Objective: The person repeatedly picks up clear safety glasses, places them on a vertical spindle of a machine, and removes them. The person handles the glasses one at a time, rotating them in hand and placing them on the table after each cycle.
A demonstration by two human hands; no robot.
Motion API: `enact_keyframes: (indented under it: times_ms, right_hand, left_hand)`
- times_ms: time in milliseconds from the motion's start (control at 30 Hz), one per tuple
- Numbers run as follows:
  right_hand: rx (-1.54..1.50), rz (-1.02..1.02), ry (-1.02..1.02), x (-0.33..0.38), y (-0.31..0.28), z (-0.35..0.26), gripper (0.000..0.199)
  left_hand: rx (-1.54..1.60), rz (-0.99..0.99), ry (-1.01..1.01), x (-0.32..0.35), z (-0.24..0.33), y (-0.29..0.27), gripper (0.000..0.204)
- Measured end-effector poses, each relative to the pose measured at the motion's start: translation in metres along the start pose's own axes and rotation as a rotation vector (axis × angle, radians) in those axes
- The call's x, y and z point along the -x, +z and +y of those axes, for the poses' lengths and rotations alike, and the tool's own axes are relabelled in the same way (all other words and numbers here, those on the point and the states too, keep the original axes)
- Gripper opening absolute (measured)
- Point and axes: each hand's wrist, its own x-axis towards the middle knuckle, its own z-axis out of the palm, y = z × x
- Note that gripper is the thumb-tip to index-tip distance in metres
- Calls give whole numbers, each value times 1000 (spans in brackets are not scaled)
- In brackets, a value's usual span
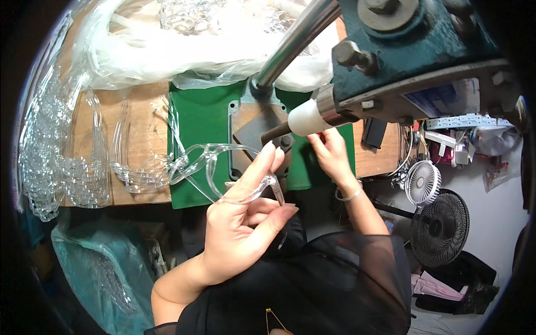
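Note:
My left hand (237, 223) is closed on a clear plastic eyeglass frame (211, 162), pinching it at one end between thumb and fingers, with the index finger stretched along it. The frame hangs in the air in front of a bench press, over the edge of a green mat (201, 117). The press has a steel ram (276, 132) with a white collar (309, 118) above a dark metal block (259, 129). My right hand (333, 156) is beside the press base, its fingers loosely apart; the collar partly hides the fingertips, and I see nothing held.
The teal press head (413, 50) and a slanting steel column (298, 42) loom over the bench. Bundles of clear frames (86, 178) lie at left, below a big plastic bag (134, 61). A phone (373, 133) and two fans (439, 228) are at right; a teal bag (103, 273) sits lower left.

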Motion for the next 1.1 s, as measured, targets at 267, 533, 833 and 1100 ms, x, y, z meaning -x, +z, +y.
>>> enact_keyframes:
  times_ms: [267,533,833,1100]
  right_hand:
    - [-238,-442,-474,22,-19,-135,17]
    - [-218,-406,-657,15,-15,-131,13]
    - [-492,-434,-455,22,-15,-120,12]
    - [-490,-503,-425,22,-16,-122,10]
  left_hand:
    - [366,-122,-316,2,9,-4,69]
    - [344,-128,-413,7,15,-9,68]
    - [298,-182,-355,6,9,-5,70]
    - [438,-201,-435,6,12,-8,71]
